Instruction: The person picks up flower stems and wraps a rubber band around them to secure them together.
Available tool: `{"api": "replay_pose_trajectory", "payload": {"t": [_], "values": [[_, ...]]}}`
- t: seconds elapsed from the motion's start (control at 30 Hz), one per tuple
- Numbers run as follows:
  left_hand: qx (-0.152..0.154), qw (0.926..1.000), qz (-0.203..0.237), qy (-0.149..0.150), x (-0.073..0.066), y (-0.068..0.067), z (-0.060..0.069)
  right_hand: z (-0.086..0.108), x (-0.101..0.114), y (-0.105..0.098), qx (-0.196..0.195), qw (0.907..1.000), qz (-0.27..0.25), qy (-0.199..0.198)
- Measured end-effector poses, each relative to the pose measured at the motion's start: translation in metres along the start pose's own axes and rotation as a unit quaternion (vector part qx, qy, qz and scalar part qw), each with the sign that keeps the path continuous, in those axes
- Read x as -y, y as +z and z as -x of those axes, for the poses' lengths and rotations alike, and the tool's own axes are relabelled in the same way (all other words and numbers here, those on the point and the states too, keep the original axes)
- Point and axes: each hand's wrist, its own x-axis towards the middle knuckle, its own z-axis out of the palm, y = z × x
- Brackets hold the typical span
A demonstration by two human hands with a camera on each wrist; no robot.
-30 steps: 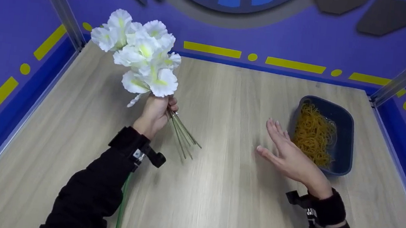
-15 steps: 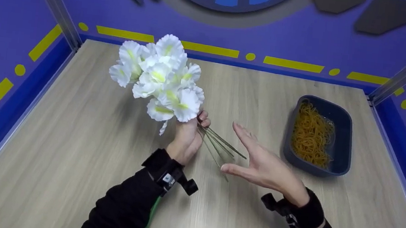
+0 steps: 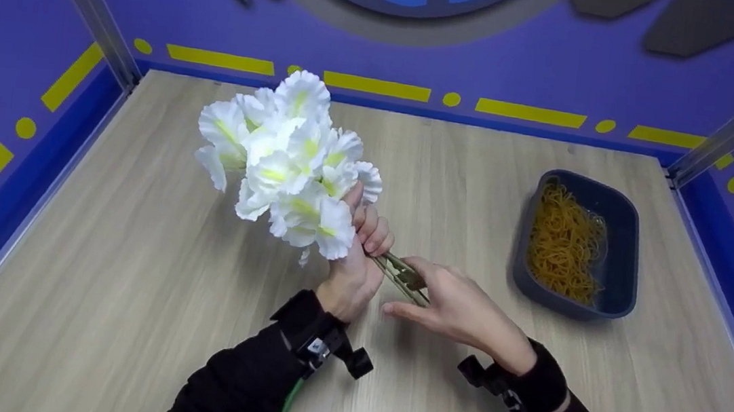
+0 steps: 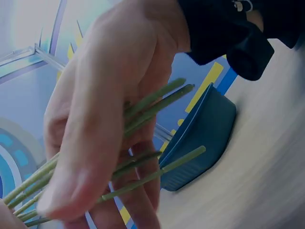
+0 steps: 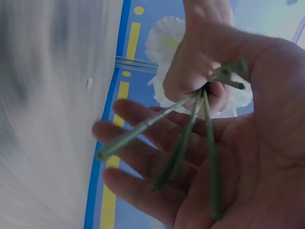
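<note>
A bunch of white flowers (image 3: 289, 164) with yellow-green centres is gripped by the left hand (image 3: 361, 260), its fingers curled round the stems just below the blooms. Green stems (image 3: 393, 277) stick out of that fist toward the right hand (image 3: 459, 304). In the right wrist view several stem ends (image 5: 209, 157) fan out in front of the right palm (image 5: 238, 171), whose fingers are spread and not closed round them. The left wrist view shows the right hand (image 4: 105, 105) beside the stems (image 4: 152, 176), its thumb across them.
On the right of the wooden table (image 3: 463, 202) stands a dark grey-blue container (image 3: 620, 260) with a heap of yellow-brown bands (image 3: 560, 247) in it. Blue panels with yellow marks (image 3: 376, 86) enclose the back and sides. A green cable (image 3: 286, 409) runs by the left sleeve.
The left hand has carried the flowers right and toward the table's front. The right hand has moved left, away from the container, and is now at the stems.
</note>
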Motion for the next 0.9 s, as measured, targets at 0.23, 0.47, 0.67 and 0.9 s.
{"api": "replay_pose_trajectory", "payload": {"t": [0.23,0.47,0.67,0.9], "values": [[-0.009,0.9995,0.025,-0.018,0.005,-0.002,0.003,-0.002,-0.004,0.006,-0.009,0.9994,-0.032,0.014],[-0.024,0.999,0.02,-0.032,0.006,-0.003,0.003,-0.005,-0.004,0.013,-0.023,0.9993,-0.021,0.02],[-0.017,0.9982,0.041,-0.041,0.003,-0.006,0.001,-0.007,-0.004,0.017,-0.017,0.9995,0.006,0.026],[-0.035,0.9965,0.048,-0.06,-0.002,-0.01,-0.004,-0.009,-0.007,0.018,0.006,0.9998,0.012,0.012]]}}
